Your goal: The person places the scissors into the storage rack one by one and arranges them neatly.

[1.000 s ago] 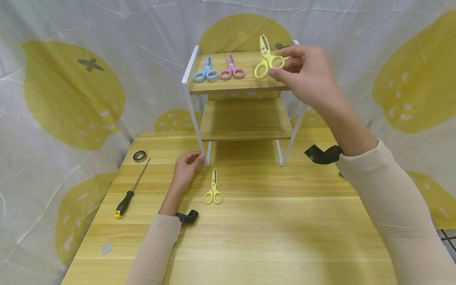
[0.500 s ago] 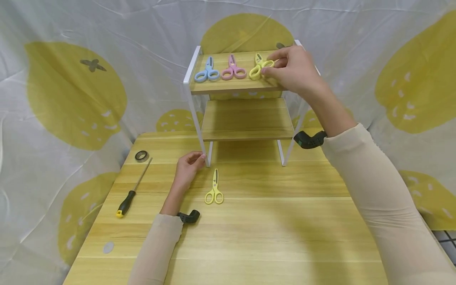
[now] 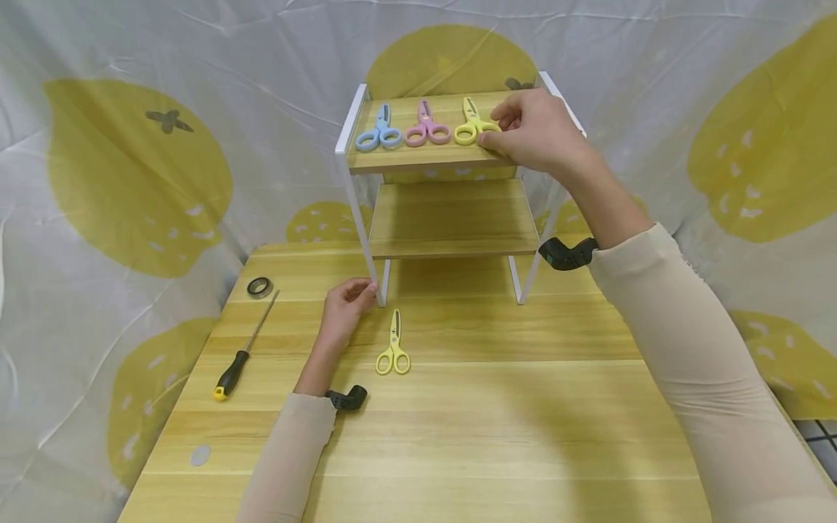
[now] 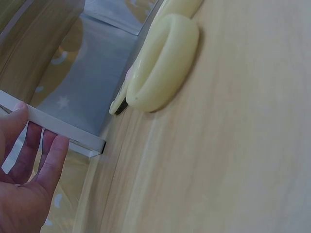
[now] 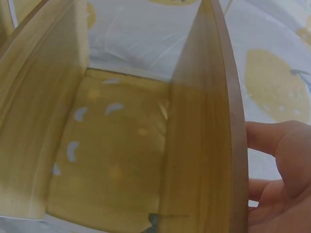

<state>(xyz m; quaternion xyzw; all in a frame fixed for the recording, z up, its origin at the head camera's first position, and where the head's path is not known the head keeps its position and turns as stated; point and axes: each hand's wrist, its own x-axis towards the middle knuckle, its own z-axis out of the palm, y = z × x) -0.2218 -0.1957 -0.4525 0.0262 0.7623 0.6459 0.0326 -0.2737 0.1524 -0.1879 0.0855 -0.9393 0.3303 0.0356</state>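
On the rack's wooden top shelf (image 3: 418,158), yellow scissors (image 3: 476,121) lie flat, blades pointing to the back. My right hand (image 3: 539,131) pinches their right finger loop, thumb in front. To their left are pink scissors (image 3: 427,123) and blue scissors (image 3: 381,123), all in a row. Down at the table, my left hand (image 3: 341,309) holds the foot of the rack's white front left leg (image 4: 68,127), thumb on one side and fingers on the other. A second pair of yellow scissors (image 3: 394,350) lies on the table close to that hand. The shelf edge hides the scissors in the right wrist view.
The rack also has a lower shelf (image 3: 454,218). On the table's left side lie a black and yellow screwdriver (image 3: 232,374), a roll of tape (image 3: 259,288) and a grey disc (image 3: 200,455). A lemon-print curtain (image 3: 275,109) hangs behind the table.
My right hand has lowered the yellow scissors from above the top shelf onto it, moving slightly left, and they now lie straight beside the pink pair. My left hand has stayed at the leg.
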